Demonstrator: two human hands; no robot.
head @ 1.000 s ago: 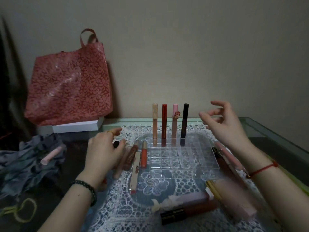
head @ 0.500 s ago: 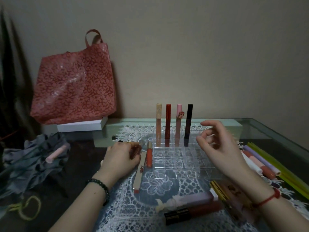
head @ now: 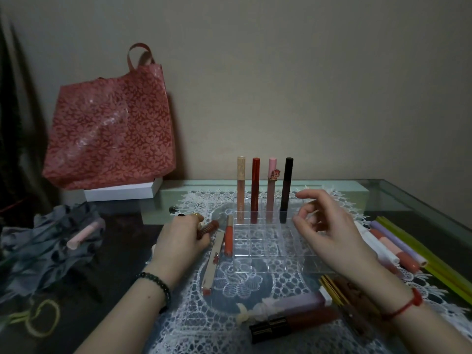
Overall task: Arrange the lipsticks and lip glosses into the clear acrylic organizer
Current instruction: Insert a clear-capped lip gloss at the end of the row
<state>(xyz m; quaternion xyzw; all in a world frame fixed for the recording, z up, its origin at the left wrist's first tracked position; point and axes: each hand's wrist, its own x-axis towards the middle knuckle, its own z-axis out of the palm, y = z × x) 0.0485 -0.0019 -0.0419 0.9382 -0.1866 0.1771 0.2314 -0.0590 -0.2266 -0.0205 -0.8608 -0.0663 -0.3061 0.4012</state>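
The clear acrylic organizer point(head: 268, 254) sits on a white lace mat point(head: 245, 282) in the middle of the table. Its back row holds several upright tubes: a beige one point(head: 240, 186), a red one point(head: 255, 186), a pink one point(head: 271, 186) and a black one point(head: 286, 186). My left hand point(head: 182, 241) is left of the organizer, fingers closed on a ribbed brown-red lipstick point(head: 208, 228). An orange gloss point(head: 228, 237) and a long silver tube point(head: 213, 261) lie beside it. My right hand point(head: 329, 231) hovers over the organizer's right side, empty, fingers apart.
More tubes lie at the right point(head: 388, 246) and front point(head: 293, 319) of the mat, with yellow-green sticks point(head: 434, 256) near the glass table edge. A red patterned bag point(head: 112, 129) stands on a white box at back left. Grey cloth point(head: 51, 246) with a pink tube lies left.
My left hand closed around the ribbed lipstick lying on the mat. My right hand came down and forward from a raised position to just over the organizer's right side.
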